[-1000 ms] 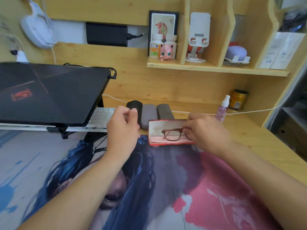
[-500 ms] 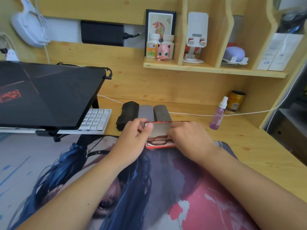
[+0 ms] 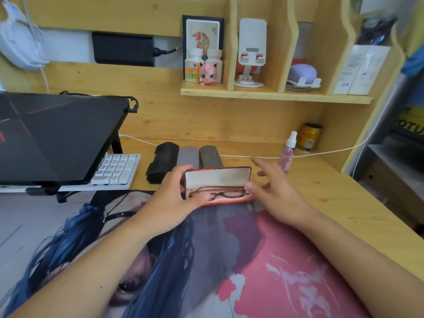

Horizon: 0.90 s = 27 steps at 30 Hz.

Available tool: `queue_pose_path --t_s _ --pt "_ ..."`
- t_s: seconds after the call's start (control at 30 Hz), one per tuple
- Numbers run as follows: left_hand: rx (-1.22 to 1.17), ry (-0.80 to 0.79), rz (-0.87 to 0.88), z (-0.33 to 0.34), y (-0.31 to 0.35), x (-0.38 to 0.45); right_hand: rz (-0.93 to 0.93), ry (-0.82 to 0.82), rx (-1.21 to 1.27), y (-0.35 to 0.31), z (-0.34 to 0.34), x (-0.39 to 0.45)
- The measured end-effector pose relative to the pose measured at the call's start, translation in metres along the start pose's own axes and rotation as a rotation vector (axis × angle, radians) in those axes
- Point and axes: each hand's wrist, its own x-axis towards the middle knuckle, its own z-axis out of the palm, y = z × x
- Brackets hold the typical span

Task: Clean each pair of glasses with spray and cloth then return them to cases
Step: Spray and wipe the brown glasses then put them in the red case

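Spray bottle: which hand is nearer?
Right. The right hand is open, its fingers just left of the spray bottle; the left hand grips the red case's far end.

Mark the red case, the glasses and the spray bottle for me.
red case (image 3: 218, 177): head view, on the pale lining of the open lid.
glasses (image 3: 229, 193): head view, on the lens inside the case.
spray bottle (image 3: 286, 157): head view, on the pink body.

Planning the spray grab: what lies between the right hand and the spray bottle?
Head view: only bare wooden desk separates the right hand from the spray bottle.
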Motion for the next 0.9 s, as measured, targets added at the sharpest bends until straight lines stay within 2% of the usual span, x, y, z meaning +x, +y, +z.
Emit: queue_pose_path --t_s 0.03,0.1,0.27,0.43,0.6,0.7,0.8,0.9 --pt "-0.006 -0.029 -0.001 -0.001 -0.001 0.000 0.008 -0.114 0.011 0.000 0.002 -0.001" --pt "0.034 -0.067 0.020 -0.002 -0.001 -0.003 -0.013 -0.222 -0.006 0.000 0.005 -0.003" --pt "0.093 -0.006 0.071 -0.005 -0.003 -0.003 -0.074 -0.172 -0.063 -0.002 0.006 -0.004" --pt "-0.175 -0.082 0.054 -0.017 0.000 -0.004 -0.006 -0.125 0.277 -0.003 -0.002 -0.012" --pt "-0.166 -0.121 0.033 -0.019 0.006 -0.007 0.052 -0.132 0.423 -0.001 -0.001 -0.017" --pt "-0.054 -0.103 0.089 -0.017 0.005 -0.010 0.036 -0.120 0.399 0.000 -0.002 -0.019" --pt "0.058 -0.093 0.135 -0.017 0.006 -0.013 -0.042 -0.109 0.247 -0.002 -0.006 -0.020" --pt "0.096 -0.144 0.134 -0.016 0.005 -0.014 -0.071 -0.181 0.243 -0.005 -0.011 -0.023"
